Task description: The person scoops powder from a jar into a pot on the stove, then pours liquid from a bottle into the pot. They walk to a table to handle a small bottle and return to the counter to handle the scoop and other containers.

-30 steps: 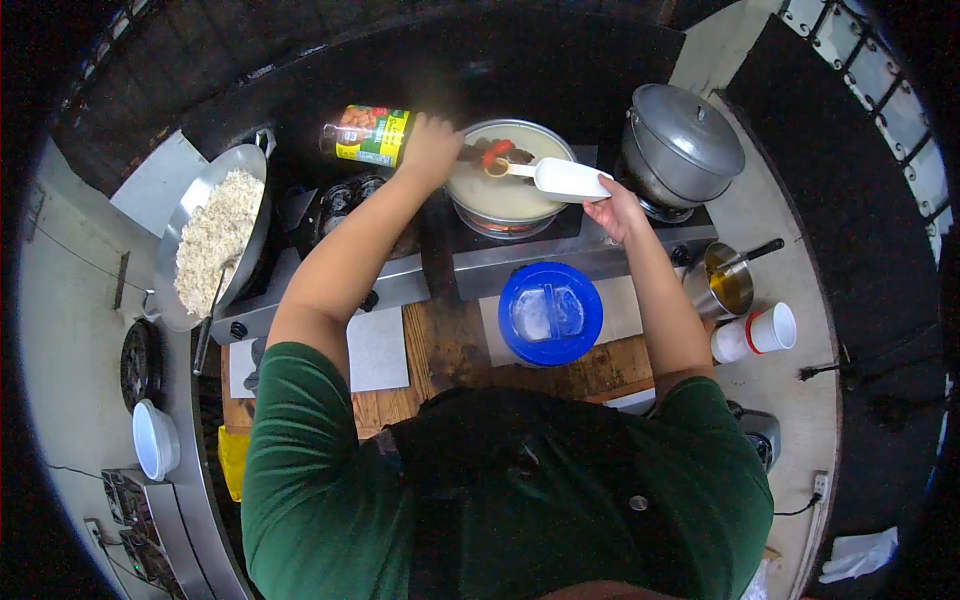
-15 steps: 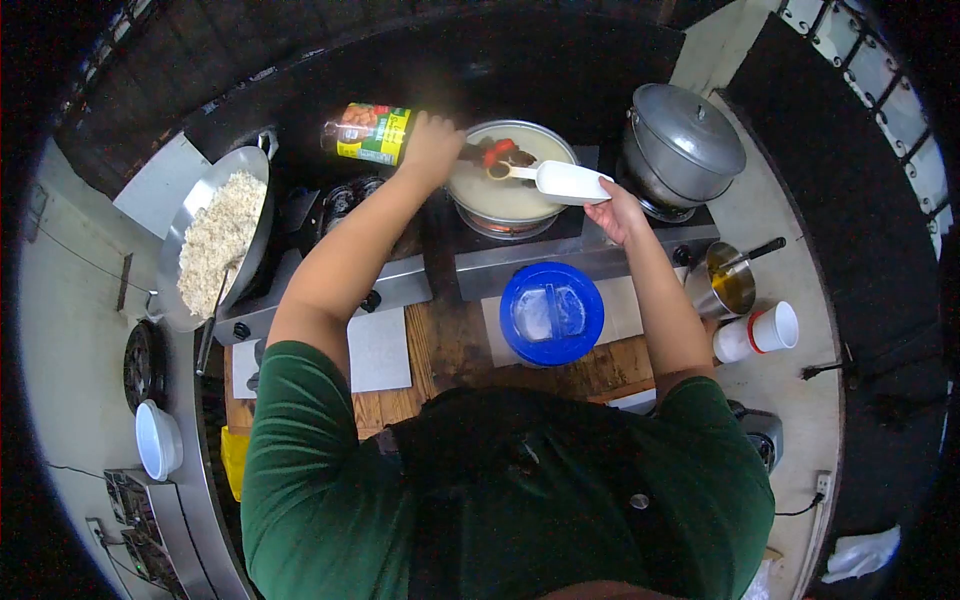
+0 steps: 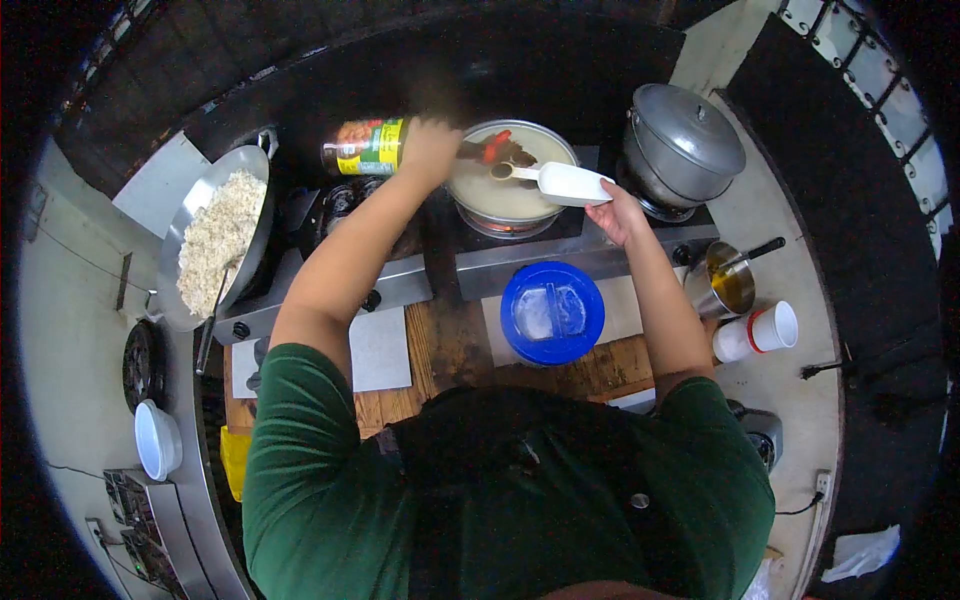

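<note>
My left hand [image 3: 432, 150] is wrapped round a seasoning jar [image 3: 368, 147] with a yellow, green and red label, held on its side. Past my fingers, its mouth end shows dark brown contents and a red lid part [image 3: 497, 146]. Right under that end is the bowl of a measuring spoon [image 3: 503, 172], which holds something brown. My right hand [image 3: 617, 212] is closed on a white scoop [image 3: 575, 185], and the spoon's handle runs into the scoop's front. Both are over a wide pot [image 3: 480, 200] of pale, creamy contents on a burner.
A lidded metal pot [image 3: 690, 145] stands right; a large wok [image 3: 262, 215] of white rice sits left. Closer are a blue-lidded tub [image 3: 552, 313], a steel pot [image 3: 722, 280] with yellow liquid, and white cups [image 3: 775, 328]. A pale blue basin [image 3: 158, 440] is lower left.
The jar's base end has dropped and the jar has rolled slightly in my left hand. Its red lid part has shifted up a little. My right hand has barely moved.
</note>
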A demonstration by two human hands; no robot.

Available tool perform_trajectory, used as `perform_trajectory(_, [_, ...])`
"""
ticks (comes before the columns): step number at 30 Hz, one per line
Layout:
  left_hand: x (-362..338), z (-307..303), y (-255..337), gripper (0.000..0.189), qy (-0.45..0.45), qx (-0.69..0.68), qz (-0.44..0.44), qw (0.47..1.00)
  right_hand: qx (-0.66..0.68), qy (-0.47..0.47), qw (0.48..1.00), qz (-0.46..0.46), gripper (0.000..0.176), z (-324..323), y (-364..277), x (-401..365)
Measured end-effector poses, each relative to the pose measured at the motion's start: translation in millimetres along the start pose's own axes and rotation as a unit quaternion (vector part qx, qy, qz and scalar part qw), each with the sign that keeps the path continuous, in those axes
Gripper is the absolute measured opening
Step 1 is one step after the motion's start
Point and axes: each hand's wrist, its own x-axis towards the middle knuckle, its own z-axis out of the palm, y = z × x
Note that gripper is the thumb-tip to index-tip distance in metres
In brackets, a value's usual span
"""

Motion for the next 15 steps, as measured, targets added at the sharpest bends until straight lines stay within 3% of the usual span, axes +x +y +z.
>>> perform_trajectory(5, [-8,12,2,0.028,-0.026,-0.098,-0.084,0.991,0.029,-0.001,0.999,-0.014,0.034,-15,7,19])
perform_trajectory(7, [-13,8,5,0.038,-0.050,-0.266,-0.189,0.944,-0.014,-0.001,0.999,-0.043,0.033,-19,6,20])
perform_trajectory(8, [-13,15,3,0.038,-0.050,-0.267,-0.190,0.943,-0.015,-0.001,0.999,-0.042,0.033,-20,6,20])
perform_trajectory(10, [-10,34,-2,0.048,-0.076,-0.384,-0.213,0.895,-0.142,0.043,0.983,-0.104,0.028,-19,6,20])
perform_trajectory(11, [-13,30,-2,0.048,-0.077,-0.384,-0.214,0.895,-0.142,0.042,0.983,-0.103,0.028,-16,4,18])
perform_trajectory(13, [-23,18,1,0.052,-0.055,-0.430,-0.204,0.878,-0.342,0.036,0.928,-0.143,0.037,-1,-9,7])
perform_trajectory(14, [-24,18,1,0.052,-0.055,-0.430,-0.204,0.878,-0.342,0.036,0.928,-0.142,0.037,12,-18,-3])
perform_trajectory(15, [-26,20,1,0.053,-0.053,-0.421,-0.204,0.882,-0.353,0.044,0.912,-0.204,0.042,30,-29,-17])
